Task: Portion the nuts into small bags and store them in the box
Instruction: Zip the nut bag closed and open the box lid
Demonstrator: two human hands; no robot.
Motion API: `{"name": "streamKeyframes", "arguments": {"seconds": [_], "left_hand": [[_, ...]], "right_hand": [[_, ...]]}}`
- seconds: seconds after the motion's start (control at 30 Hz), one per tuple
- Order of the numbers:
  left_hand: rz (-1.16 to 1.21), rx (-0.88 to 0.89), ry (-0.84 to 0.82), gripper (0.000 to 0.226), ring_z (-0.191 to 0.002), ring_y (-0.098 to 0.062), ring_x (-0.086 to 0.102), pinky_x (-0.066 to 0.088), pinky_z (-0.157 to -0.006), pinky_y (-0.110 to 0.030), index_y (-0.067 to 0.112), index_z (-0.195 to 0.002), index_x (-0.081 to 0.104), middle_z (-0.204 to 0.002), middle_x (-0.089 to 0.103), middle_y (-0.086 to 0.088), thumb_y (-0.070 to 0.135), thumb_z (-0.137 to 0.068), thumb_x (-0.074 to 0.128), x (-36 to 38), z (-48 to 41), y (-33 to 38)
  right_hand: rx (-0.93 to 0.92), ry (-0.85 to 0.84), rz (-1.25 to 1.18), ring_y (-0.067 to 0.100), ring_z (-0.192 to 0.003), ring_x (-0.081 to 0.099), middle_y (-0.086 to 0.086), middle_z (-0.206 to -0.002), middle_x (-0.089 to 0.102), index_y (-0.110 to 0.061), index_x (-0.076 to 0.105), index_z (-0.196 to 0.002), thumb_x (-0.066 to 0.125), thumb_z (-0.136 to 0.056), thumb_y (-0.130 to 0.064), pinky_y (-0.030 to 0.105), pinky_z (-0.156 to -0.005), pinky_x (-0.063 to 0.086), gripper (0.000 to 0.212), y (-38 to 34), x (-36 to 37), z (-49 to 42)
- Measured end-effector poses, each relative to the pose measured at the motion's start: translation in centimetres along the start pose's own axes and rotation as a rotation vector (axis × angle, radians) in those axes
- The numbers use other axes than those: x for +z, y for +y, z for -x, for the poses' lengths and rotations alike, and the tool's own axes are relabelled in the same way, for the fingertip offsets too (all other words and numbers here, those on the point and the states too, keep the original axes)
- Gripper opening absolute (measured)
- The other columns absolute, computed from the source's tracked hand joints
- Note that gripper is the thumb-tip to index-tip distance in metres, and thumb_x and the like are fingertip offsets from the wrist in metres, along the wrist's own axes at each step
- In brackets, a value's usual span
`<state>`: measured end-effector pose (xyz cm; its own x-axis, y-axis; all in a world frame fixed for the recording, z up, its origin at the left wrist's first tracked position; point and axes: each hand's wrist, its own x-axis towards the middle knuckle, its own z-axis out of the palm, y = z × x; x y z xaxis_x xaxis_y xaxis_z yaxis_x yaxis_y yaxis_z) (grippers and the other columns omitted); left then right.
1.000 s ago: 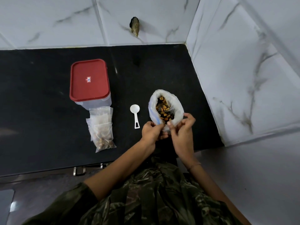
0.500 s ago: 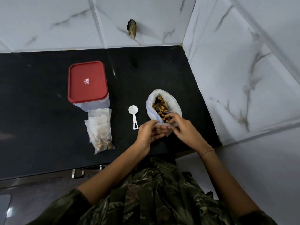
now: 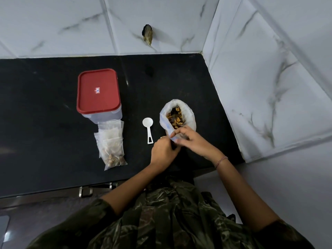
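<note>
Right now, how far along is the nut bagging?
Done: a few small bags lie stacked by the box, at least the front one holding nuts. In hand: left hand and right hand both grip the near rim of the big nut bag, which is open and well filled. Left: scoop lies untouched, box lid is on, no bags stored yet.

The bench (image 3: 45,123) is plain black. On it, the box (image 3: 100,115) has a clear body and a red lid (image 3: 98,90) with a small red-and-white label at its centre. The spoon (image 3: 148,128) is white. The small bags (image 3: 112,144) are clear, with pale brown nuts inside. The large bag (image 3: 188,115) is cloudy white with a blue strip, holding orange-brown and dark nuts (image 3: 175,117). The wall tiles (image 3: 269,87) are white with grey marble veins. The shirt (image 3: 170,221) is dark green camouflage, and a red-and-white thread (image 3: 221,161) circles one wrist.
</note>
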<state>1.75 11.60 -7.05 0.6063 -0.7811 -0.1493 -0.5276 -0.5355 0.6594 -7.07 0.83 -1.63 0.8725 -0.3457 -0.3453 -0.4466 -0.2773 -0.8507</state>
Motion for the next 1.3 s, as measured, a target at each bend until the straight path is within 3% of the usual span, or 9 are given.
{"name": "streamKeyframes", "arguments": {"seconds": [0.13, 0.27, 0.4, 0.57, 0.77, 0.9, 1.0, 1.17, 1.3], "left_hand": [[-0.012, -0.011, -0.028, 0.031, -0.085, -0.027, 0.064, 0.044, -0.065, -0.031, 0.004, -0.1, 0.062, -0.093, 0.064, -0.011, 0.031, -0.085, 0.064, 0.1, 0.1, -0.2], [0.045, -0.022, -0.045, 0.03, -0.076, -0.023, 0.064, 0.042, -0.06, -0.028, 0.006, -0.085, 0.063, -0.079, 0.064, -0.004, 0.036, -0.082, 0.066, 0.6, 0.1, 0.2], [0.039, -0.025, -0.075, 0.025, -0.076, -0.022, 0.064, 0.046, -0.062, -0.029, 0.008, -0.081, 0.063, -0.08, 0.063, -0.003, 0.033, -0.083, 0.067, 0.7, 0.3, 0.2], [-0.007, -0.031, -0.104, 0.023, -0.08, -0.023, 0.064, 0.043, -0.063, -0.027, 0.007, -0.083, 0.066, -0.086, 0.067, -0.007, 0.03, -0.085, 0.066, 0.3, 0.2, 0.5], [-0.064, -0.089, -0.142, 0.026, -0.084, -0.026, 0.065, 0.045, -0.063, -0.029, 0.005, -0.083, 0.064, -0.088, 0.067, -0.011, 0.031, -0.082, 0.067, 0.1, 0.0, 1.0], [-0.076, -0.1, -0.194, 0.021, -0.082, -0.025, 0.064, 0.044, -0.061, -0.029, 0.009, -0.075, 0.058, -0.081, 0.062, -0.007, 0.027, -0.081, 0.067, -0.1, -0.3, 1.5], [-0.057, -0.139, -0.221, 0.023, -0.078, -0.022, 0.063, 0.044, -0.059, -0.029, 0.009, -0.075, 0.054, -0.077, 0.057, -0.004, 0.026, -0.08, 0.068, -0.3, -0.6, 1.9], [-0.024, -0.182, -0.255, 0.026, -0.08, -0.024, 0.064, 0.046, -0.06, -0.031, 0.011, -0.073, 0.049, -0.078, 0.057, -0.005, 0.026, -0.077, 0.07, -0.3, -0.9, 1.8], [-0.008, -0.195, -0.271, 0.023, -0.077, -0.024, 0.066, 0.054, -0.064, -0.033, 0.009, -0.071, 0.055, -0.076, 0.062, -0.006, 0.026, -0.076, 0.069, -0.2, -1.1, 1.7]], "right_hand": [[-0.145, -0.028, 0.35, 0.012, -0.117, 0.041, -0.004, -0.121, 0.033, -0.024, 0.047, -0.117, 0.073, -0.078, -0.019, 0.026, -0.1, 0.039, 0.047, 1.0, 0.1, 0.0], [-0.315, 0.133, 0.668, 0.018, -0.105, 0.053, 0.005, -0.125, 0.037, -0.012, 0.049, -0.118, 0.063, -0.084, -0.01, 0.028, -0.087, 0.05, 0.037, 1.1, -0.4, -0.1], [-0.473, 0.379, 0.917, 0.023, -0.101, 0.06, 0.013, -0.125, 0.045, -0.006, 0.059, -0.11, 0.071, -0.079, -0.015, 0.027, -0.078, 0.056, 0.035, 0.7, -1.5, 0.1], [-0.571, 0.528, 0.776, 0.013, -0.083, 0.062, 0.004, -0.094, 0.065, -0.008, 0.068, -0.097, 0.067, -0.084, -0.01, 0.026, -0.073, 0.055, 0.013, -0.2, -2.5, -0.5], [-0.192, 0.436, 0.331, 0.006, -0.083, 0.059, 0.0, -0.095, 0.065, -0.011, 0.065, -0.108, 0.056, -0.091, -0.008, 0.011, -0.072, 0.046, 0.019, -2.7, -2.6, -1.0], [-0.027, 0.347, 0.217, 0.013, -0.068, 0.058, 0.004, -0.077, 0.06, -0.01, 0.061, -0.101, 0.042, -0.097, -0.013, 0.025, -0.06, 0.047, 0.019, -3.2, -2.1, -1.1], [-0.066, 0.444, 0.234, 0.016, -0.063, 0.06, 0.006, -0.077, 0.062, -0.014, 0.053, -0.097, 0.045, -0.096, -0.013, 0.029, -0.057, 0.049, 0.008, -4.1, -1.6, -1.3], [-0.204, 0.531, 0.585, 0.009, -0.069, 0.058, -0.005, -0.078, 0.06, -0.016, 0.058, -0.087, 0.06, -0.088, -0.021, 0.024, -0.064, 0.052, 0.005, -5.9, -2.8, -1.7], [-0.053, 0.391, 0.362, 0.001, -0.062, 0.053, -0.01, -0.076, 0.057, -0.021, 0.058, -0.09, 0.053, -0.092, -0.014, 0.009, -0.055, 0.041, 0.009, -6.9, -3.6, -2.2]]}}
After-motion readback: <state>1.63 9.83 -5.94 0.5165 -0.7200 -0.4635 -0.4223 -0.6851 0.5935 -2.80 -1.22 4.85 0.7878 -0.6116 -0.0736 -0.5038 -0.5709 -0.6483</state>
